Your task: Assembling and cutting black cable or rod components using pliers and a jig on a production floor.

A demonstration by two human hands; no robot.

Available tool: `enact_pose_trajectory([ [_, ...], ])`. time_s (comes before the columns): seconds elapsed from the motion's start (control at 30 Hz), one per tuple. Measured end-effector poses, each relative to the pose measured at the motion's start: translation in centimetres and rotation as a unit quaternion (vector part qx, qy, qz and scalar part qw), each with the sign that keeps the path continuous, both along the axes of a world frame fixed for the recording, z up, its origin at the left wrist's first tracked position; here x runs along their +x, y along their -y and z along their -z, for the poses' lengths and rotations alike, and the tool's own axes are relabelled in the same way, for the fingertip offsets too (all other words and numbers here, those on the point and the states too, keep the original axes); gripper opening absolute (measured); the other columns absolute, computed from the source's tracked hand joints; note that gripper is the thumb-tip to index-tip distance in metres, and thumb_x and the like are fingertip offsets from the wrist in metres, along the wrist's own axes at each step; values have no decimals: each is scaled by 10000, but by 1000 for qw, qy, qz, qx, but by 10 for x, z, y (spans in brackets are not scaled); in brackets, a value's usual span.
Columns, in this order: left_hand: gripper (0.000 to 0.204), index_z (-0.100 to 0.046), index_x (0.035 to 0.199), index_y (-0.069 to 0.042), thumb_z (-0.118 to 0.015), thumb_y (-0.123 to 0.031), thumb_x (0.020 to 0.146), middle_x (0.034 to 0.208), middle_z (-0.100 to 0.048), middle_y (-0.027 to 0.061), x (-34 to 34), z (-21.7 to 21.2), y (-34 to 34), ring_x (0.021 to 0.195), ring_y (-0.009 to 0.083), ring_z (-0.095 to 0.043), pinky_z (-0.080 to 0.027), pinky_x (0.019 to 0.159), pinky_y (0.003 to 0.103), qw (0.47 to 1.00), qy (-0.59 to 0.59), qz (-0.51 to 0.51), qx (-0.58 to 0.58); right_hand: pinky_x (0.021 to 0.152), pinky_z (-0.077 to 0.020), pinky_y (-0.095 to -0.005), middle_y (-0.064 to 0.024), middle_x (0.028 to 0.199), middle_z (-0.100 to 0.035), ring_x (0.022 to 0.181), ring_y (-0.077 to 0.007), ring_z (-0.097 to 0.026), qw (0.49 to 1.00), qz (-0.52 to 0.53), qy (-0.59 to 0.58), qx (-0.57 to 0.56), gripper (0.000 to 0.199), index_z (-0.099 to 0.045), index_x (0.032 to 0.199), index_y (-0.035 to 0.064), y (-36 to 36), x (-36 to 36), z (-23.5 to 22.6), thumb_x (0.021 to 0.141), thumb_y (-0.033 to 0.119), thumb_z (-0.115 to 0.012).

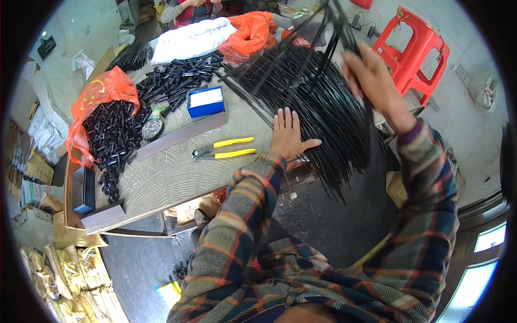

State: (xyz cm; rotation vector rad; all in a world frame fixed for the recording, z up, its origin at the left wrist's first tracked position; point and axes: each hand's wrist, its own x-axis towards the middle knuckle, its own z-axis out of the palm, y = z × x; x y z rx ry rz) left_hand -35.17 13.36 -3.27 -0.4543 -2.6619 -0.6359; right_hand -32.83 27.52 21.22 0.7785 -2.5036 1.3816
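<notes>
My left hand [287, 135] lies flat with the fingers outstretched at the left edge of a big pile of thin black rods [318, 97]. The thumb points right across some of the rods, and nothing is held in this hand. Over the right side of the pile, my right hand [371, 81] is closed around a bundle of long thin black rods [336, 27]. These reach up past the top of the view and are smeared by motion. To the left of my left hand, cutting pliers with yellow handles [232, 141] lie on the table [177, 175].
A blue box [205, 102] stands behind a flat metal strip [183, 133]. Farther left, an orange bag [89, 99] spills small black parts [112, 124]. White cloth [188, 40] lies at the back, where another person [191, 11] is. A red stool [413, 51] stands at right.
</notes>
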Motion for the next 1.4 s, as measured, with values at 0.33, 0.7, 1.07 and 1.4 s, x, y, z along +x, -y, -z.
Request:
enact_pose_trajectory([
  [0.33,307,-558,1068,-7,-607,-171,813,1157,-532,176,186,-13,47,1083,319,-516,-439,898,400,952,-29,283,108,487,-377,-300,-43,616,-473,526,-129,-425,898,50,-352,-261,239,-475,871,-4,118,-77,15,908,230,-448],
  [0.7,303,-553,1122,0,-592,-119,846,1056,-608,106,245,-145,97,991,172,-564,-447,850,292,889,44,100,445,674,-435,-460,-256,791,-573,796,-411,-565,973,-64,-220,-18,229,-504,869,-26,173,-50,89,850,202,-514],
  [1.07,289,-509,1033,85,-502,-171,897,950,-613,165,150,-178,168,901,236,-609,-489,817,324,699,42,52,712,505,-455,-286,-59,732,-538,548,-177,-574,929,-292,203,-104,298,-415,1096,31,137,139,137,833,97,-540],
  [1.4,263,-567,864,58,-452,-176,900,747,-630,110,190,-161,173,651,155,-592,-449,565,261,835,63,-85,540,357,-377,-223,-39,575,-518,377,-108,-456,862,-274,270,-330,266,-492,945,16,190,117,127,936,272,-421],
])
